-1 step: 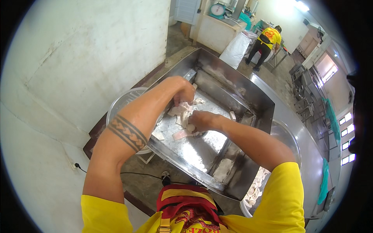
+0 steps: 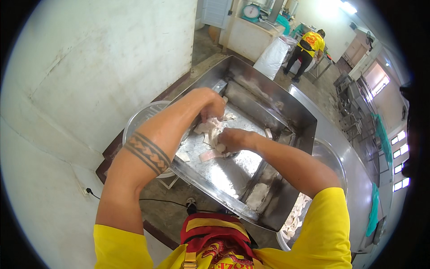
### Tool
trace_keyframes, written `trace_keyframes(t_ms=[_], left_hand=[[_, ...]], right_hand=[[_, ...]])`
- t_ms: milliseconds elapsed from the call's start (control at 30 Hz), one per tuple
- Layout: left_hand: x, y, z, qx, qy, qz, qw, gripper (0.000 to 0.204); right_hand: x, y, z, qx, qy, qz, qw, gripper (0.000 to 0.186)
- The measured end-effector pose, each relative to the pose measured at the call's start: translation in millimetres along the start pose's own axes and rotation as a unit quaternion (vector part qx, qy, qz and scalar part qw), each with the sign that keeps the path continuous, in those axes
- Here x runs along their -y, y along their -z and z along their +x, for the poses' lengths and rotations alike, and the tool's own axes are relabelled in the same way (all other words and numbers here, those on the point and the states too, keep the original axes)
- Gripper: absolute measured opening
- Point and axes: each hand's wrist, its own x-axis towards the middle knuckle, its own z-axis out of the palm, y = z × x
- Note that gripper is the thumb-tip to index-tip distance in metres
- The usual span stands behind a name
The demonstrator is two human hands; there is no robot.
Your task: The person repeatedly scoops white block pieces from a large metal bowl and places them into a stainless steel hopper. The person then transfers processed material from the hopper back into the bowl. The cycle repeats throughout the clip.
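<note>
Left hand: the left hand (image 2: 214, 109) bends down at the far side of the pale pieces (image 2: 207, 127), fingers curled; its grip is hidden, so I cannot tell whether it grasps one.
Right hand: the right hand (image 2: 233, 140) is curled over the near side of the same cluster – whether it is closed on a piece, I cannot tell.
Pale pieces: bunched between and under the hands, on the floor of the metal tray (image 2: 242, 169).
Pinkish strip: a flat strip (image 2: 208, 155) lies just below the cluster.
Bowls: one metal bowl (image 2: 344, 172) at right – cut chunks (image 2: 293, 219) inside; another bowl (image 2: 133, 117) at left.
</note>
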Motion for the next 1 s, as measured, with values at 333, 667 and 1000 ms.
trace_keyframes(t_ms=[333, 667, 1000], left_hand=[[1, 2, 3, -0.044, 0.014, 0.056, 0.997, 0.057], [-9, -7, 2, -0.023, 0.059, 0.088, 0.994, 0.05], [-10, -25, 22, 0.097, 0.089, 0.105, 0.986, 0.058]], right_hand=[[-5, 47, -26, 0.114, -0.288, 0.096, 0.946, 0.059], [-63, -2, -6, 0.397, -0.343, -0.114, 0.844, 0.081], [-49, -4, -26, 0.101, -0.303, 0.011, 0.948, 0.046]])
